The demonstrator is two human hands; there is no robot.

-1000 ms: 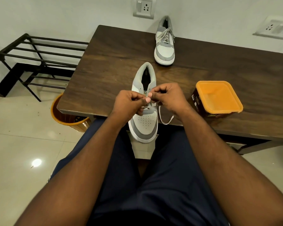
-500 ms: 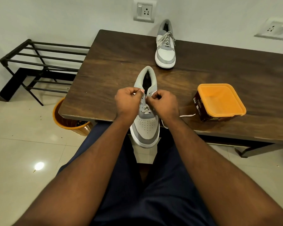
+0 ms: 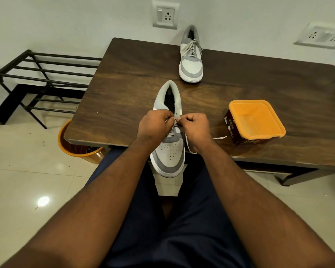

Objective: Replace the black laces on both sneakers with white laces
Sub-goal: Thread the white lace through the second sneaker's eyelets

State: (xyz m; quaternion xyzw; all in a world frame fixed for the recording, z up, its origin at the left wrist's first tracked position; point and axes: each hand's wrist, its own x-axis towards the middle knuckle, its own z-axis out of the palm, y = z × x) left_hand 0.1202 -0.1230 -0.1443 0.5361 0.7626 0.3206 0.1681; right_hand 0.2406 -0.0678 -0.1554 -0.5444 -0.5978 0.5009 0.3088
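Head view: near sneaker (image 3: 168, 151) at the wooden table's (image 3: 128, 89) front edge, toe overhanging. Left hand (image 3: 153, 125) and right hand (image 3: 195, 126), fingers curled, each pinch the white lace (image 3: 219, 137) at the eyelets. Far sneaker (image 3: 190, 60) already white-laced. Brown tub (image 3: 238, 132), orange lid (image 3: 256, 118): label print unreadable.

Wooden table (image 3: 124, 89), tiled floor (image 3: 17, 171), white wall (image 3: 66, 20)

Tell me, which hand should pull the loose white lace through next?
Probably the right hand: the white lace trails out on its side of the near sneaker, while the left hand pinches at the other eyelet row.
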